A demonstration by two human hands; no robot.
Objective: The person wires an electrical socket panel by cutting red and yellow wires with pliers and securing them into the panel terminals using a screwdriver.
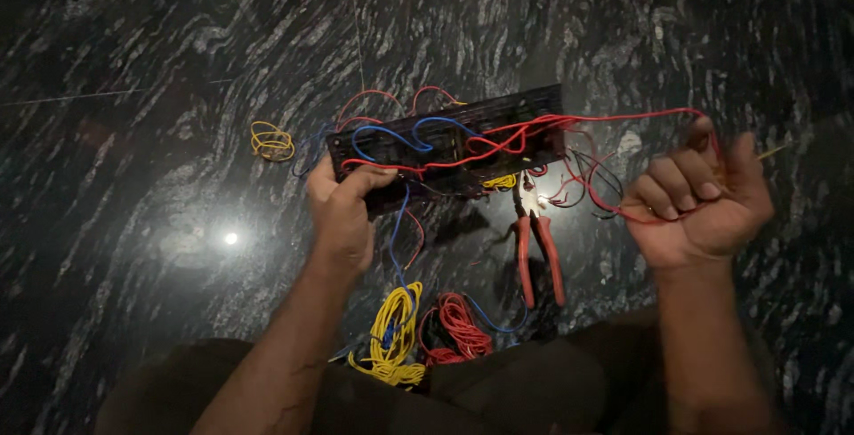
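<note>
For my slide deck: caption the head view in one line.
Left hand grips a black panel; right hand pulls a red wire, pliers below.

The floor [178,61] is glossy black stone streaked with pale grey-white veins. The board [463,137] at the left hand [342,213] is black, crossed by blue wires [391,132] and a red wire [623,117] that runs to the right hand [703,204]. Between the hands, the pliers [538,253] have red handles. Below them lie a yellow wire coil [396,328] and a red wire coil [458,328]. Left of the left hand is a small yellow loop [271,141].
</note>
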